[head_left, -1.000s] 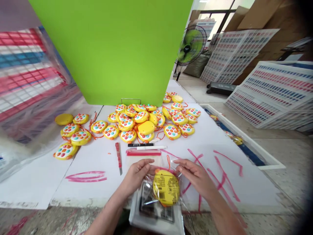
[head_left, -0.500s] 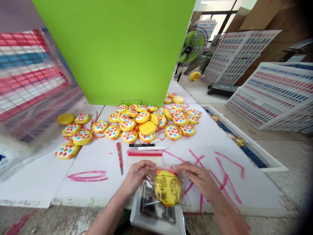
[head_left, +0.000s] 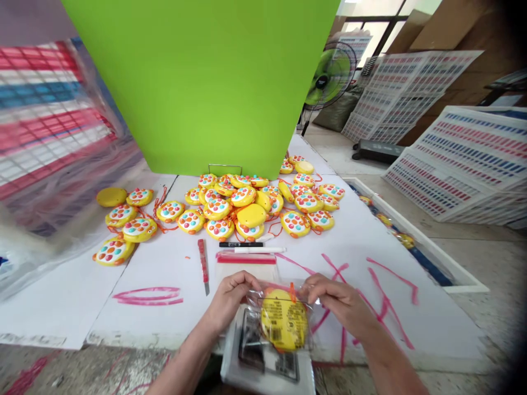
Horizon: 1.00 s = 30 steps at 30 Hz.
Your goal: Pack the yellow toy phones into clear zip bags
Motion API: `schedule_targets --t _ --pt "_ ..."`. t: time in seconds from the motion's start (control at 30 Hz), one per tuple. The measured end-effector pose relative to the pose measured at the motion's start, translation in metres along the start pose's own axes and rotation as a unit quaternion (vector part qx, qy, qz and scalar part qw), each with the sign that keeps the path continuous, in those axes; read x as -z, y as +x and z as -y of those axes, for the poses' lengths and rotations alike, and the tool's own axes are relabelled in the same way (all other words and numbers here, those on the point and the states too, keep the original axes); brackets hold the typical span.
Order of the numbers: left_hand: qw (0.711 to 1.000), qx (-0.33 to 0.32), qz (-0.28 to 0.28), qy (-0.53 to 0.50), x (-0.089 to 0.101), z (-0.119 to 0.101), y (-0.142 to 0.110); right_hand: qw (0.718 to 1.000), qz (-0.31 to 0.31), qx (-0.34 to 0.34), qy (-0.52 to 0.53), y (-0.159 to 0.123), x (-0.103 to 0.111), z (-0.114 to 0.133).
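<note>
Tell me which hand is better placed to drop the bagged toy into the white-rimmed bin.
Right, I'd judge. The right hand pinches the right side of the bagged toy, and the white-rimmed bin lies off to that side. The left hand would likely reach across.

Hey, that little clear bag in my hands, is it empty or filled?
Filled. Between your left hand and right hand, the clear bag has a yellow toy showing through its film.

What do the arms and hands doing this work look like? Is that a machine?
No, they are a person's. The left hand and right hand are ungloved, and both forearms are bare, with no sleeves, watch or cables visible. I see no rings.
</note>
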<state>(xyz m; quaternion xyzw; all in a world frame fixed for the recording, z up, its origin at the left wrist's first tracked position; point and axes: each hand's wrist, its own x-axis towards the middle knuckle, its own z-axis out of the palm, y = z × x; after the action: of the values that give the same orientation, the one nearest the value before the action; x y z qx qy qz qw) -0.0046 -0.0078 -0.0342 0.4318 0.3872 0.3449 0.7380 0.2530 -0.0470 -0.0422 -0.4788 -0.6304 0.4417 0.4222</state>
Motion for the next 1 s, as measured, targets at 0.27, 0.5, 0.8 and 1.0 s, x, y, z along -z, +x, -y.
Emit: schedule_targets --t 0.27,0.5,0.8,1.0 --pt "1.0 -0.012 0.005 0.011 0.0025 0.0031 0.0001 0.999 0.002 -0.027 -0.017 -0.0009 -0.0017 -0.0016" --pt "0.999 -0.022 -0.004 0.034 0.0012 0.0013 -0.0013 0.999 0.006 -0.033 -0.002 -0.0003 -0.0031 -0.0003" --pt "0.999 -0.037 0.014 0.025 -0.0005 -0.0016 -0.0034 0.998 0.012 -0.055 -0.025 -0.0018 -0.0019 -0.0021" --pt "0.998 -0.048 0.02 0.024 -0.0023 -0.0029 -0.0051 0.996 0.022 -0.069 -0.044 -0.0053 0.0002 -0.0024"
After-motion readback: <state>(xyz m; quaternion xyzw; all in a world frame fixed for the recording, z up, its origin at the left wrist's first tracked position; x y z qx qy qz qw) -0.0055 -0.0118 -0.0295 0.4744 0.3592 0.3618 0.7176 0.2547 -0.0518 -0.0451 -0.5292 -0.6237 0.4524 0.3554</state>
